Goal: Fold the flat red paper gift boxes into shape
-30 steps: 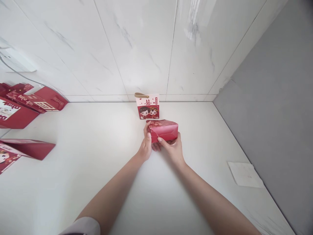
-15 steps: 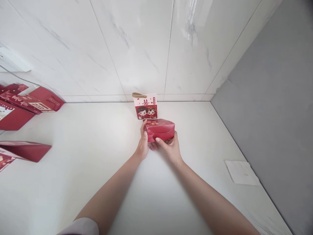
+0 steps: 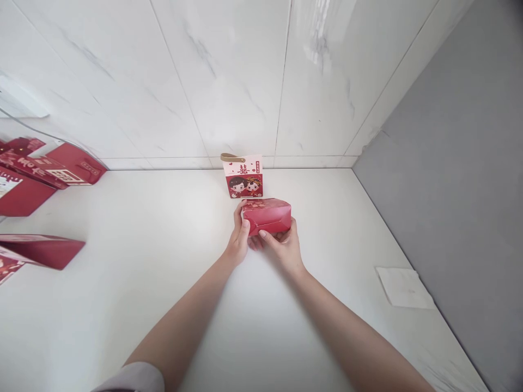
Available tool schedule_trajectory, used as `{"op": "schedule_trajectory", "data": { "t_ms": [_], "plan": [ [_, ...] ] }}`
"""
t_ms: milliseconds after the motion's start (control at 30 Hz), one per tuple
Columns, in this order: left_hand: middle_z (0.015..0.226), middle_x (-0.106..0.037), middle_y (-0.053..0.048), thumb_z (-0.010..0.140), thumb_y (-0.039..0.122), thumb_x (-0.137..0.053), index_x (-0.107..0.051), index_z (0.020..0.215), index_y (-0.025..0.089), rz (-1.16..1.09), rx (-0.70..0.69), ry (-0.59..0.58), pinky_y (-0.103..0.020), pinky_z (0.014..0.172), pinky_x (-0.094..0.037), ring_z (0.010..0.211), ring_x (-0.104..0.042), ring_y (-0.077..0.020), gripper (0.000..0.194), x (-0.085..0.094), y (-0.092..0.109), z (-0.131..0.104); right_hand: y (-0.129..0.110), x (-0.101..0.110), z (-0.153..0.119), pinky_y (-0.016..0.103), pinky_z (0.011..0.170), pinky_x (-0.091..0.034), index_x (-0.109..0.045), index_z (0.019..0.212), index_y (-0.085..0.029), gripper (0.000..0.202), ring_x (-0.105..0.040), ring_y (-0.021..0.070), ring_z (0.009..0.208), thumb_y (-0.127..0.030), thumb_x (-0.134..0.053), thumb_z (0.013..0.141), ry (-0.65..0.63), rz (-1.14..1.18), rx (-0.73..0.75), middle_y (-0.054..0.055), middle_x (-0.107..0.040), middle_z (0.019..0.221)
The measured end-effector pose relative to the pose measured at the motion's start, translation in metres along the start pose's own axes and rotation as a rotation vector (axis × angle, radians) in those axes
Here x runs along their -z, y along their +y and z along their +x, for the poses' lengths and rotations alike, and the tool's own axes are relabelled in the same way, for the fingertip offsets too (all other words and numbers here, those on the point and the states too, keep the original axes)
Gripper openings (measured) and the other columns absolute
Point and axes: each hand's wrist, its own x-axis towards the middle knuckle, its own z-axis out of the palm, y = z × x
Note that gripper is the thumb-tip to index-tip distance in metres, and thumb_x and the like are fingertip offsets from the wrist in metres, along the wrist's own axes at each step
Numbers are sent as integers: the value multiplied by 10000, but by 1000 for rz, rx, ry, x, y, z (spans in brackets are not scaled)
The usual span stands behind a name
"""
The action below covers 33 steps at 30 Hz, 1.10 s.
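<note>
Both hands hold a red paper gift box (image 3: 273,215) tipped on its side, its folded bottom facing me. My left hand (image 3: 238,235) is closed on its left edge, thumb at the near corner. My right hand (image 3: 283,244) grips the right side, with the thumb pressed at the lower edge of the bottom; some fingers are hidden beneath. Just behind stands an upright gift box (image 3: 245,186) in red and pale pink, printed with two cartoon figures and fitted with a tan strap handle (image 3: 232,158).
At the far left, several red boxes (image 3: 24,190) stand by the wall. Nearer lies a flattened, partly opened red box (image 3: 61,253). A white plate (image 3: 404,287) is set in the table near the grey panel (image 3: 457,163) on the right. Marble-look tiles (image 3: 237,81) rise behind the white table (image 3: 163,218).
The held box has tilted slightly, and the flap on its bottom looks flatter. My hands keep nearly the same grip and place.
</note>
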Motion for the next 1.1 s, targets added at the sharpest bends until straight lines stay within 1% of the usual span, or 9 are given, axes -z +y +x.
{"op": "schedule_trajectory", "data": {
  "t_ms": [100,200,300,400,500,633,767,967,1100],
  "plan": [
    [835,-678,-57,912,677,-367,-228,1434,292,-3,-10,-10,-250,388,-443,484,-604,-165,664,1,-1,1,-1,1,-2,352,747,-551,-422,1203,-232,618,-660,195,865,-414,-789,740,78,-29,26,85,-653,1098],
    [761,-659,-31,929,653,-360,-324,1347,277,-14,-6,-32,-244,401,-443,493,-606,-165,563,1,0,0,-2,1,-4,361,829,-540,-409,1232,-227,608,-637,212,998,-420,-756,772,145,-48,130,112,-616,1182],
    [696,-635,-17,925,669,-346,-353,1332,262,-53,-13,-75,-247,406,-443,482,-596,-164,575,1,0,-2,-5,0,-8,375,868,-530,-384,1261,-234,626,-619,224,1052,-396,-751,782,137,-61,197,122,-591,1218],
    [841,-669,-55,894,675,-430,-352,1361,247,-58,-82,-87,-257,407,-461,484,-593,-149,638,1,0,-4,-6,-1,-11,392,882,-532,-350,1295,-250,670,-618,233,1067,-372,-759,778,98,-72,196,121,-583,1229],
    [1003,-671,-95,906,621,-470,-346,1367,237,9,-114,-66,-251,403,-468,477,-583,-123,612,1,-2,-5,-7,-3,-13,403,885,-537,-335,1308,-256,698,-617,242,1083,-373,-765,770,72,-79,197,122,-581,1234],
    [1068,-657,-113,938,611,-396,-362,1346,229,63,-143,-31,-244,401,-460,476,-565,-108,560,0,-4,-5,-7,-4,-13,393,874,-542,-328,1299,-260,714,-622,235,1071,-363,-780,756,59,-84,196,108,-599,1197],
    [1157,-621,-129,938,628,-369,-381,1318,233,91,-159,3,-241,398,-453,489,-556,-98,549,-3,-1,-5,-7,-6,-14,356,784,-560,-307,1304,-270,731,-651,202,946,-349,-784,756,57,-51,160,93,-604,1168],
    [1251,-570,-153,922,654,-379,-333,1357,241,115,-158,-56,-239,395,-467,496,-575,-92,601,-2,0,-6,-10,-9,-14,318,713,-563,-309,1286,-269,724,-650,185,890,-338,-791,750,70,-4,140,85,-600,1160],
    [1295,-553,-168,902,683,-385,-307,1375,245,139,-163,-69,-227,401,-476,504,-587,-90,649,0,-2,-5,-11,-10,-14,319,723,-565,-323,1270,-266,707,-653,183,901,-339,-793,747,65,13,144,84,-598,1165]
  ]
}}
